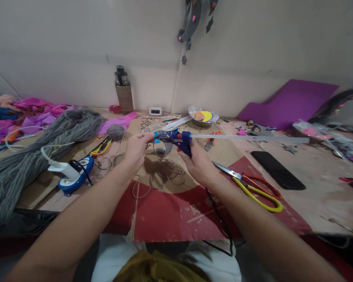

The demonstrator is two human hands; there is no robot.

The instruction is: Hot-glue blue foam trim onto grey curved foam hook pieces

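You have dim, diffuse light, the wall (76, 47) grey; a soft shadow pools on the cardboard (167, 217) beneath your glue gun (178, 138); lens stretch grows toward the edges, where the yarn (6, 176) looks smeared.

Pale wall (76, 47) filling the back, a thin seam (176, 88) slicing down near its middle! Below it spreads the table (326, 172), pinkish-brown, blotched on the right. Soft, dull light, dimming under the front edge.
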